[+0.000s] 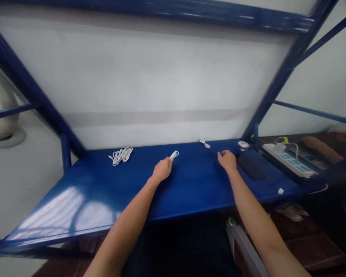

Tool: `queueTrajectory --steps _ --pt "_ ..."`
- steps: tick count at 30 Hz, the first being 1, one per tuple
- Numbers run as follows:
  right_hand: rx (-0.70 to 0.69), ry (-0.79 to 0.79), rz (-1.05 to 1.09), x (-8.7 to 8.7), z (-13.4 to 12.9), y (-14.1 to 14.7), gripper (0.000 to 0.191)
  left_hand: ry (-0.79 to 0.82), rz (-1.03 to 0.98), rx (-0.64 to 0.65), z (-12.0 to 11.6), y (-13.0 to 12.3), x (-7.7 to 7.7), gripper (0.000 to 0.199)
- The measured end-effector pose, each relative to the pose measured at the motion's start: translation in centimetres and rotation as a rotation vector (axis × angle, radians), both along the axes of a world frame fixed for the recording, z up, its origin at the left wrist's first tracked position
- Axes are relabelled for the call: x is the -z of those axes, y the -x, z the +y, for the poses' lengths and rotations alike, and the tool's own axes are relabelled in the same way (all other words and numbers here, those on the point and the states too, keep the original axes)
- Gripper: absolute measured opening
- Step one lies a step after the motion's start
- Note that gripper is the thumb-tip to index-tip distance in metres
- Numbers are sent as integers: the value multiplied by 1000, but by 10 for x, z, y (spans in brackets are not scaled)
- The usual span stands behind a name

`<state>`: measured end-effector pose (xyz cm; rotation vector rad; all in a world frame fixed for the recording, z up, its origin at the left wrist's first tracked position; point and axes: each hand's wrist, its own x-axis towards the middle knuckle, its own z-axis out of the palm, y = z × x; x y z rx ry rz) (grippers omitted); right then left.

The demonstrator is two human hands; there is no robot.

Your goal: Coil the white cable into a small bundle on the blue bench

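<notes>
My left hand (162, 169) rests on the blue table (103, 181) with its fingers closed on a small looped white cable (174, 154). My right hand (227, 160) lies further right on the table, fingers curled, next to a flat black object (250, 166); whether it holds anything is unclear. Beyond my right hand a second small white cable (205, 143) lies near the table's back edge. A larger bundle of white cables (121, 155) sits at the back left.
A white round item (243, 144) lies by the blue frame post (256, 135). On the neighbouring bench at right are a white power strip (290, 159) and another person's hand (313, 143). A small white piece (280, 191) sits near the table's right edge.
</notes>
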<state>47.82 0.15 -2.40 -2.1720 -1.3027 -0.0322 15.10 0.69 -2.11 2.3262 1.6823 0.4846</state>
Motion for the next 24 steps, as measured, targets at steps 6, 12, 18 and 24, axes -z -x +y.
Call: queueTrajectory --steps 6,12,18,24 --pt "-29 220 48 6 -9 -11 30 21 -198 59 5 5 3 34" --pt "-43 273 -5 4 -10 -5 29 61 -268 140 -2 0 -3 32" --pt "-52 397 -105 6 -12 -4 33 71 -230 194 -5 -1 -4 30" --pt "-123 315 -99 6 -10 1 31 52 -225 216 -8 -3 -5 31"
